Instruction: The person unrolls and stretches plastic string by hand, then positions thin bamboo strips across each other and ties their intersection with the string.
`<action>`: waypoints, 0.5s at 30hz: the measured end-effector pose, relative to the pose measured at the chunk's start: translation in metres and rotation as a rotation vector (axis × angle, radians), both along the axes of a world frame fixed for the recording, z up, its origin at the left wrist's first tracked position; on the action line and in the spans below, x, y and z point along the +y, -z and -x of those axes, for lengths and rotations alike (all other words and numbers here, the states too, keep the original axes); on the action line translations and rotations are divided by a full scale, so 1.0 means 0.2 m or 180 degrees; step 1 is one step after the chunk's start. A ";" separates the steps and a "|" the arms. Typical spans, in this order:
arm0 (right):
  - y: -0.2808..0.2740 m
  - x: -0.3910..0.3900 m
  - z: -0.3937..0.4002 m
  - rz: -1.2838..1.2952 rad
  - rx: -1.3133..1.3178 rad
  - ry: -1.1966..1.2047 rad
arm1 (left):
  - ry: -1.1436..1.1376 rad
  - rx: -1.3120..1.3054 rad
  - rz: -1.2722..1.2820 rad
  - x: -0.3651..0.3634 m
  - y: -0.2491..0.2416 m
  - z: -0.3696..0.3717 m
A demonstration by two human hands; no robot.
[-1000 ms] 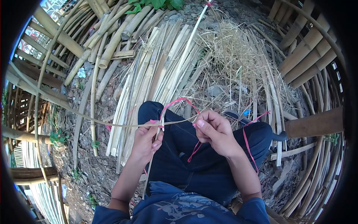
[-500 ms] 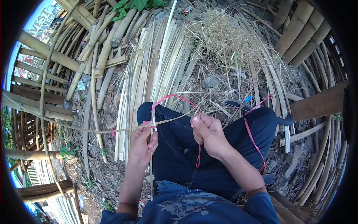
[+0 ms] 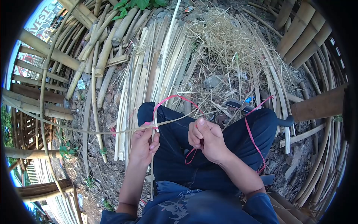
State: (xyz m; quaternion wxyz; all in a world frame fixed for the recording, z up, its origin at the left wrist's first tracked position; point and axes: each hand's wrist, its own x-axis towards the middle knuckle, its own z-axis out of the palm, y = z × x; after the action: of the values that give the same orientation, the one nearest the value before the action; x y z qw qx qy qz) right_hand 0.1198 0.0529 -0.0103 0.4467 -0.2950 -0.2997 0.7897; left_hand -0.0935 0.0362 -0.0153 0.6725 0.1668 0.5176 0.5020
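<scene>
Two thin bamboo strips (image 3: 167, 44) cross over the person's lap, one running up and away, the other out to the left. My left hand (image 3: 143, 143) pinches them at the crossing, where pink ribbon is wrapped around. From there the pink plastic ribbon (image 3: 174, 96) arcs over to my right hand (image 3: 207, 139). That hand is closed on the ribbon, with a small loop hanging below its fingers. Another length of pink ribbon (image 3: 250, 134) drapes over the right knee. Dark trousers (image 3: 173, 164) lie under both hands.
Split bamboo slats (image 3: 147, 74) lie side by side on the ground ahead, next to a heap of dry shavings (image 3: 223, 41). Bamboo poles (image 3: 108, 48) are stacked at the left. A thick bamboo post (image 3: 317, 102) juts in from the right.
My right hand has shifted slightly left and turned, its fingers curled further in. The hanging ribbon loop has swung left and widened. My left hand stays at the crossing, moving only slightly right.
</scene>
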 end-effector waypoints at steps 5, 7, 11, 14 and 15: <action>-0.16 -0.06 -0.03 -0.0455 -0.0546 -0.0139 | -0.0035 -0.0172 -0.0058 -0.01 0.03 0.02; -0.21 -0.10 -0.01 -0.0402 -0.0432 0.0075 | -0.0034 -0.0203 -0.0058 -0.01 0.03 0.02; -0.38 -0.22 -0.02 -0.0464 0.0278 0.0369 | -0.0065 -0.0146 -0.0054 -0.01 0.02 0.02; -0.50 -0.42 -0.03 -0.0857 0.1638 0.0215 | -0.0020 0.0027 -0.0119 -0.01 0.04 0.02; -0.58 -0.44 0.06 -0.1106 0.2130 0.1242 | -0.0054 0.0044 -0.0086 -0.01 0.03 0.01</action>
State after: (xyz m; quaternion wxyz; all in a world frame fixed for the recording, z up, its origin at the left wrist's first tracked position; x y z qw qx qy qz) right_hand 0.1076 -0.0347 0.1054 0.7036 0.0060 -0.2055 0.6802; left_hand -0.0959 0.0339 -0.0214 0.6622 0.1749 0.5169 0.5135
